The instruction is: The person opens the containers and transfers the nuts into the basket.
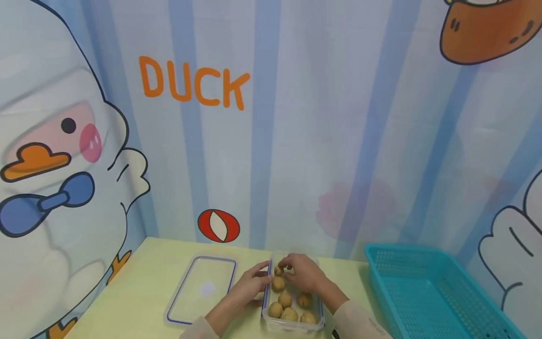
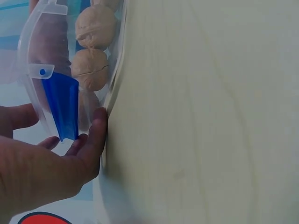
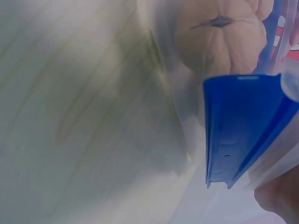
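A clear plastic food container [image 1: 292, 325] with walnuts [image 1: 290, 314] in it stands on the table. My left hand [image 1: 250, 285] grips its left side, fingers against the outer wall. In the left wrist view that hand [image 2: 51, 172] curls round the container's end, beside a blue latch [image 2: 63, 105]. Reaching in at the far end, my right hand [image 1: 302, 273] pinches a walnut [image 1: 278, 270]. The right wrist view has another blue latch [image 3: 243, 126] and a walnut [image 3: 219, 35] behind the clear wall; only a bit of a hand shows at its lower right.
A clear lid [image 1: 182, 321] with a blue seal lies flat left of the container, a pale square on its middle. To the right stands a turquoise plastic basket [image 1: 383, 287]. A printed duck curtain [image 1: 296, 141] hangs behind the pale yellow table [image 1: 131, 292].
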`<act>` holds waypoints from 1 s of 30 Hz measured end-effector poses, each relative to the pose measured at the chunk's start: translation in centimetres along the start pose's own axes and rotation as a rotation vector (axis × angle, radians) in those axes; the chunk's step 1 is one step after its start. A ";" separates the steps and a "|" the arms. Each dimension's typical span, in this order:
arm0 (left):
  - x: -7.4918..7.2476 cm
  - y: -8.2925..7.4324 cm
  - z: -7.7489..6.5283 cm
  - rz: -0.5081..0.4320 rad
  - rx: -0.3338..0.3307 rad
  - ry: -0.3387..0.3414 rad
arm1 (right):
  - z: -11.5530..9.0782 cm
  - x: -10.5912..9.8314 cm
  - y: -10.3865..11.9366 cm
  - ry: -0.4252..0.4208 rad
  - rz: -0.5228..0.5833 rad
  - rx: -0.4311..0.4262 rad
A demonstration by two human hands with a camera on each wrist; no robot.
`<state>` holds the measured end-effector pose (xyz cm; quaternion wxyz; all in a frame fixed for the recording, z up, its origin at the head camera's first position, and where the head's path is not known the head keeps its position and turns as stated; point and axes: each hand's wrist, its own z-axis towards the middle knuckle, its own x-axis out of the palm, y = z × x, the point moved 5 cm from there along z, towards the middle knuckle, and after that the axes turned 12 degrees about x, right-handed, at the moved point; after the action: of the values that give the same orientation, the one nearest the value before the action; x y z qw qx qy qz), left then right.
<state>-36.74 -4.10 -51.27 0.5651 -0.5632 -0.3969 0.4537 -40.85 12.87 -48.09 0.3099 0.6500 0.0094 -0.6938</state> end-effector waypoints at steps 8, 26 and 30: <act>0.0 -0.1 -0.3 -0.005 0.025 0.005 | 0.1 0.2 0.0 -0.011 0.029 0.014; 0.0 -0.3 -0.1 -0.004 0.036 0.009 | 0.2 0.2 -0.2 -0.009 0.016 0.029; 0.1 -0.3 -0.2 -0.009 0.038 0.012 | 0.2 0.1 -0.3 -0.027 0.025 0.054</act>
<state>-36.56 -4.07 -50.99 0.5801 -0.5535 -0.3872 0.4552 -41.18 12.99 -48.30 0.3011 0.6487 -0.0215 -0.6986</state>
